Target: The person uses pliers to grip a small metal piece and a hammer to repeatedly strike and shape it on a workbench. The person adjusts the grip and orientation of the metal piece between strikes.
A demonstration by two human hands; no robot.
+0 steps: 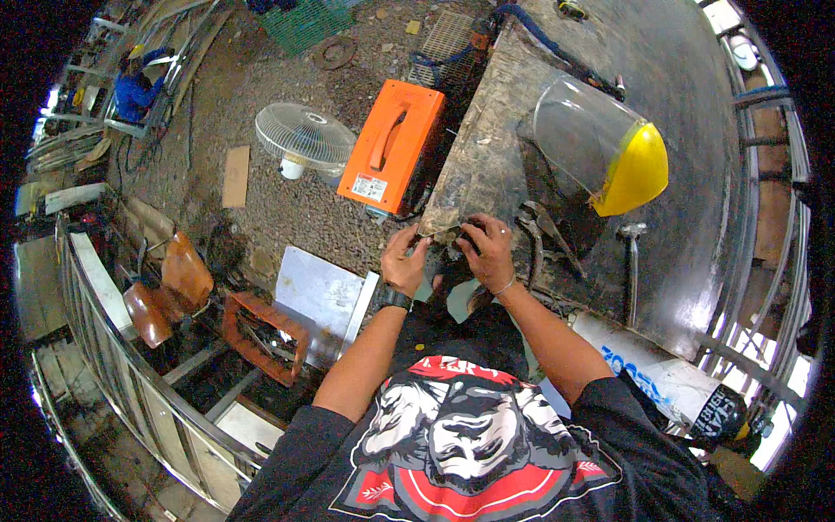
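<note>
Dark counter (pixel 678 252) carries pliers (pixel 546 224) and a hammer (pixel 632 274), perhaps placed for easy reach. At its near corner (pixel 444 216), the left hand (pixel 406 261) and right hand (pixel 489 254) curl inward; whether they pinch it, I cannot tell.

Pliers (pixel 550 228) blocked the way rightward from the right hand (pixel 490 255), face shield (pixel 633 171) beyond; open bench (pixel 603 283) ran between pliers and hammer (pixel 632 274)

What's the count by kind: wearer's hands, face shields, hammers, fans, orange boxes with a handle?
Wearer's hands, left hand and right hand: 2
Face shield: 1
Hammer: 1
Fan: 1
Orange box: 1
Total: 6
</note>
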